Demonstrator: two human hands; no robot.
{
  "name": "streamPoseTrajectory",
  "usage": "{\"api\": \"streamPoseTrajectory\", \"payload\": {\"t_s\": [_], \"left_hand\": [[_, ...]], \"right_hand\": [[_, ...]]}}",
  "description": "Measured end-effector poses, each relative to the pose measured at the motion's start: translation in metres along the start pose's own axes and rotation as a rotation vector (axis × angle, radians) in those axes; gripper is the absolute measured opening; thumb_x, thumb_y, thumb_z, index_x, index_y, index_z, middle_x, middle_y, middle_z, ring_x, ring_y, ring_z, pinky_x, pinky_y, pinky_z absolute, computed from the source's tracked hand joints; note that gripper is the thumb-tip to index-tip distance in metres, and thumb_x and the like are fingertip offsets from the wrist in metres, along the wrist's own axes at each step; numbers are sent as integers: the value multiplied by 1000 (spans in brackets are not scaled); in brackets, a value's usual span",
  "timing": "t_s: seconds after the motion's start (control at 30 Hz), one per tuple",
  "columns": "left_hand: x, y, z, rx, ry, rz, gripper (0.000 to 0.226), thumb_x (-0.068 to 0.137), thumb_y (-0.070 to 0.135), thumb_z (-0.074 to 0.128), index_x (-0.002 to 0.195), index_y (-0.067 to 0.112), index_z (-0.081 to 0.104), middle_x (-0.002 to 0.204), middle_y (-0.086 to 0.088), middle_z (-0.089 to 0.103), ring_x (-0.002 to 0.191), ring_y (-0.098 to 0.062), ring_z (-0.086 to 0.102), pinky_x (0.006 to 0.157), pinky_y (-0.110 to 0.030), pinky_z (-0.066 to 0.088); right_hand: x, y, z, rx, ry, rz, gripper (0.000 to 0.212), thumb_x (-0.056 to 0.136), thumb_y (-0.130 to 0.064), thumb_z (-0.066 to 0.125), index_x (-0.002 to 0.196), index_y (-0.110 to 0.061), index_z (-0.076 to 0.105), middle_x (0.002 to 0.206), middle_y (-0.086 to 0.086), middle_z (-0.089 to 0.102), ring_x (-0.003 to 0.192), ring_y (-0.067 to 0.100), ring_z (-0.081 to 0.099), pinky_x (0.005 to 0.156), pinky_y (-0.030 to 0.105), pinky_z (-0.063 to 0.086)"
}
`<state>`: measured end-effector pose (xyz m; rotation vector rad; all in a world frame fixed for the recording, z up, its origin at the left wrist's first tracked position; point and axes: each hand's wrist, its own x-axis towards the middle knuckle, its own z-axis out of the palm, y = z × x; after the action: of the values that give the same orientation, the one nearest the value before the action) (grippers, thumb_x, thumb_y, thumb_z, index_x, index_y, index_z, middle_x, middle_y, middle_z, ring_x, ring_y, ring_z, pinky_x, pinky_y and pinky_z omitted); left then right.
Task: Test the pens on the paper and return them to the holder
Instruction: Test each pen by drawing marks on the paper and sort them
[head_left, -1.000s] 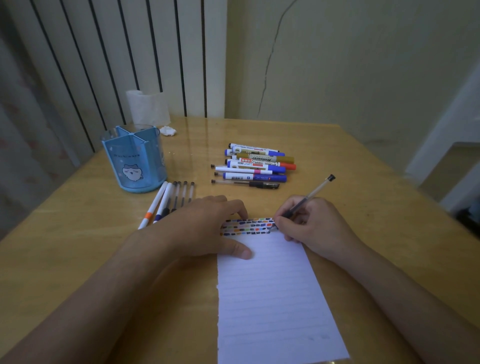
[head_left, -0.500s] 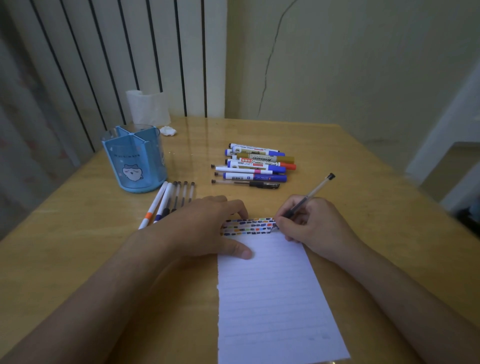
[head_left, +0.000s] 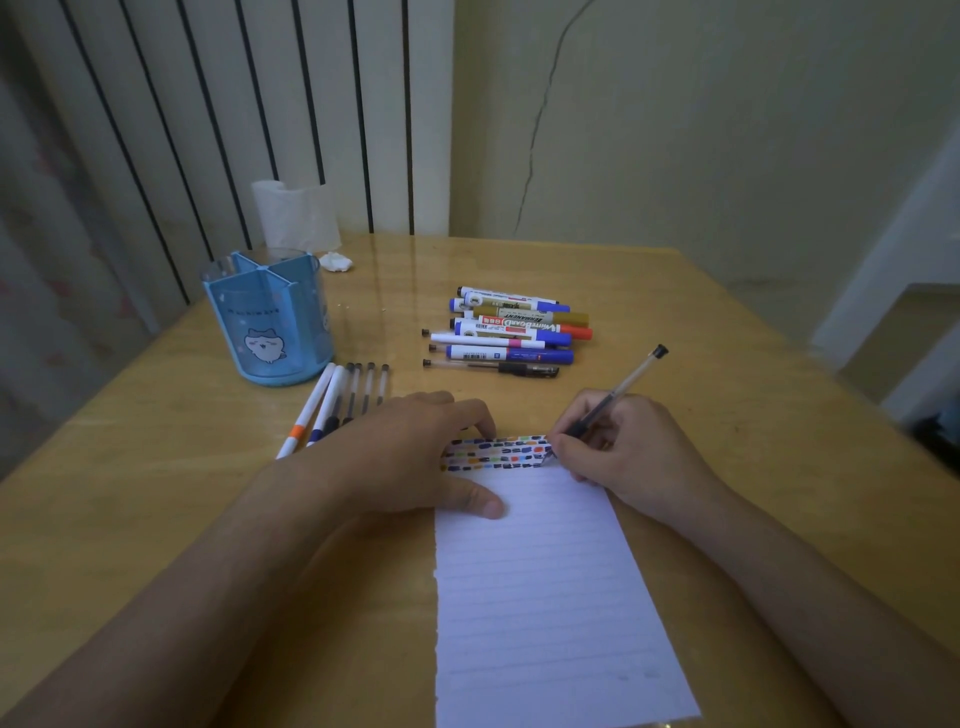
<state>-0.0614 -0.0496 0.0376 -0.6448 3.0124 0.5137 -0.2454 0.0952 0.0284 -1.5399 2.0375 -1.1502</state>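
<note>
Head view | right hand grips slim clear pen, tip down on lined paper top right corner, capped end toward tabletop's far right edge | left hand flat, fingers pressing paper | blue plastic holder near far left corner

There is one view only, from a wide-angle camera worn on the person's head, looking forward and down across the table toward the wall at its far edge. It sits close above both forearms, which enter from the bottom corners, with the sheet of paper nearest the lens at bottom centre.
</note>
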Motion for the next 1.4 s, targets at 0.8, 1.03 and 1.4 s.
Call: {"api": "streamPoseTrajectory", "payload": {"t_s": [0.8,1.03,1.4], "left_hand": [[-1,1,-1,25,13,-7,73,69,76,66,132,47,42,116,15,52,103,-6,49,87,-31,50],[-3,3,0,-83,243,44,37,102,28,44,138,38,40,121,19,52,99,6,44,80,-15,34],[0,6,-4,-76,384,-23,29,99,9,54,118,30,57,113,9,66,97,-9,62,74,-25,54]], "right_hand": [[3,6,0,194,-8,47,14,93,-10,68,80,-17,68,62,-3,65,54,13,59,52,28,47],[3,1,-4,309,37,46,13,96,-9,62,95,-16,74,75,1,71,57,13,61,47,21,45],[1,-2,-7,427,69,43,4,92,-8,68,95,-11,65,82,6,75,63,16,66,55,23,52]]}}
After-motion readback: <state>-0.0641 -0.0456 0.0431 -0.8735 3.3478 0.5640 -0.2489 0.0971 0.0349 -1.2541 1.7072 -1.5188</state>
